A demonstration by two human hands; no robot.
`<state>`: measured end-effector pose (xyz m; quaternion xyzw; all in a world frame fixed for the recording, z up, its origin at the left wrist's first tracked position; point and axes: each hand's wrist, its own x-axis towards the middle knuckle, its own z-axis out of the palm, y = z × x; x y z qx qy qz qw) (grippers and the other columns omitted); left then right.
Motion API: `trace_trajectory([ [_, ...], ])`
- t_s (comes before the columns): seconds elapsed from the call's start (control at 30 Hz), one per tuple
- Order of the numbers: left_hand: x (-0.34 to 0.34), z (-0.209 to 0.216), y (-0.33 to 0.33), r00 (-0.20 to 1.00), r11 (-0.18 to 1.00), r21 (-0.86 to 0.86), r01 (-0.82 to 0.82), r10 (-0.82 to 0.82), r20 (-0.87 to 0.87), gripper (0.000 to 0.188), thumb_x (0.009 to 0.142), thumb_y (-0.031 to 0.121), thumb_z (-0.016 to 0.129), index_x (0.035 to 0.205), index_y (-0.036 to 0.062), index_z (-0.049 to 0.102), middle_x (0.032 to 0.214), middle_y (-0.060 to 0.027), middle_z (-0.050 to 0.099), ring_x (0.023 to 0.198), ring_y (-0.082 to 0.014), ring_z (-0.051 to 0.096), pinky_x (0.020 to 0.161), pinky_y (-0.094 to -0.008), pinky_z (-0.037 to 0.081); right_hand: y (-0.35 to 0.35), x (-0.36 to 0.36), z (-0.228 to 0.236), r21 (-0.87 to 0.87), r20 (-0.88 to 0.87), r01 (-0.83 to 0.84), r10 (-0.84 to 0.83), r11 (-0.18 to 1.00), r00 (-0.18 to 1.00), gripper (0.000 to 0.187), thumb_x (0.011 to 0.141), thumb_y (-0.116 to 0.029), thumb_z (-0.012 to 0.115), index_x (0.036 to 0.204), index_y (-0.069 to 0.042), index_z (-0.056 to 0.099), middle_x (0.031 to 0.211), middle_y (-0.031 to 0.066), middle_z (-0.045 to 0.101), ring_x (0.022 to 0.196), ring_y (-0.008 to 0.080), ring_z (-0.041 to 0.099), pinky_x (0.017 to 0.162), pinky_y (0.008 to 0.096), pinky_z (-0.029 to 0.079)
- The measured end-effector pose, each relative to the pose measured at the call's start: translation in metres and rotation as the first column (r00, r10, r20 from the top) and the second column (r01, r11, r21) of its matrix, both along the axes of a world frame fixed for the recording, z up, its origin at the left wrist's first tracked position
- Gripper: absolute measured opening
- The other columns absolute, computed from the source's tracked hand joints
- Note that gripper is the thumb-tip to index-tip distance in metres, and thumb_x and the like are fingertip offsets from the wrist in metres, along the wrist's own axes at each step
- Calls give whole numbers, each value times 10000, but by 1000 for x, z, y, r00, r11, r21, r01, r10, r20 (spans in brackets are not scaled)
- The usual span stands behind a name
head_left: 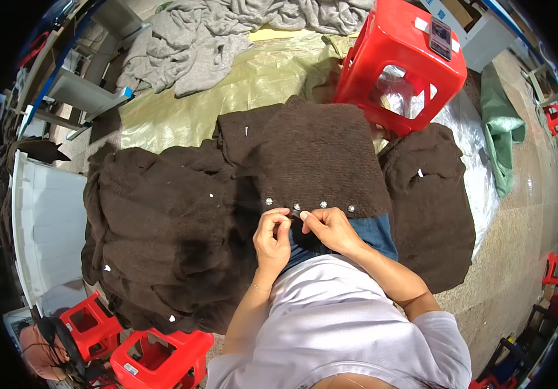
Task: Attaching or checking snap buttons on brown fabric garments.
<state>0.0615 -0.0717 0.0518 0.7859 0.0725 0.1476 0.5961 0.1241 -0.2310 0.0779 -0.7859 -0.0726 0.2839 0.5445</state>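
Observation:
A dark brown knit garment point(321, 152) is spread over my lap, with a row of several sparkly round buttons point(323, 204) along its near edge. My left hand point(271, 241) is closed in a pinch at that edge, just below the second button point(297, 207) from the left. My right hand point(332, 231) pinches the same edge from the other side, thumb and finger close to that button. The fingertips nearly meet and hide what lies between them. Blue denim point(376, 235) shows under the garment.
Brown knit pieces with small white tags are heaped at left point(162, 227) and right point(431, 207). A red stool point(399, 39) ahead carries a phone point(440, 37). Grey knitwear point(194, 45) lies on yellowish sheeting point(188, 123). A white bin point(39, 220) and red stools point(162, 363) stand left.

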Motion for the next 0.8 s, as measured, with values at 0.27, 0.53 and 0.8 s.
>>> trace_trajectory([
  [0.27,-5,-6,31,862,869,32,-494,494,-118,72,888,5,644,944,18,600,805,-9,571,657,-67,500,596,-214,442,-68,4,7,339,-351,630,-527,698,774,474,1008,-408,479,796,-17,641,487,-66,350,386,23,244,367,220,158],
  [0.53,22,7,-29,973,870,492,-34,-83,214,102,768,3,722,849,33,667,827,-101,617,763,-276,593,679,-361,478,-79,2,-13,307,-340,713,-627,631,701,479,1002,-440,483,805,-31,637,502,-52,367,384,26,244,354,213,172],
  [0.8,34,4,-46,993,619,781,-87,-10,119,296,576,356,862,679,160,665,851,17,531,862,-205,479,815,-387,304,-81,0,-18,287,-329,707,-627,646,706,478,1005,-443,475,823,-34,639,502,-53,371,388,27,260,358,214,184],
])
